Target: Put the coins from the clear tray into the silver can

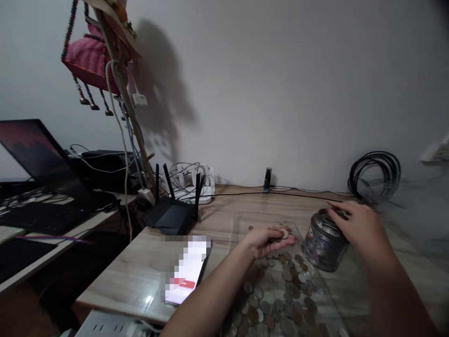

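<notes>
My left hand [271,241] is turned palm up above the coins, its fingers curled round several coins [284,234], one pale coin showing near the thumb. Over the top of a round metal tin [324,243] reaches my right hand [354,222], fingertips and thumb apart above the rim; no object shows between them. The tin stands upright and has a worn, printed side. Many loose silver and brownish coins [277,306] lie spread on a clear plastic sheet or tray [326,299], whose kind I cannot make out, below my left hand.
A lit phone [189,271] lies left of my left forearm. Behind it stand a black router [171,213] and a white router [192,189] with cables. A small dark bottle-like object [268,180] is by the wall. Coiled black cable [373,175] and a laptop [45,164] flank the desk.
</notes>
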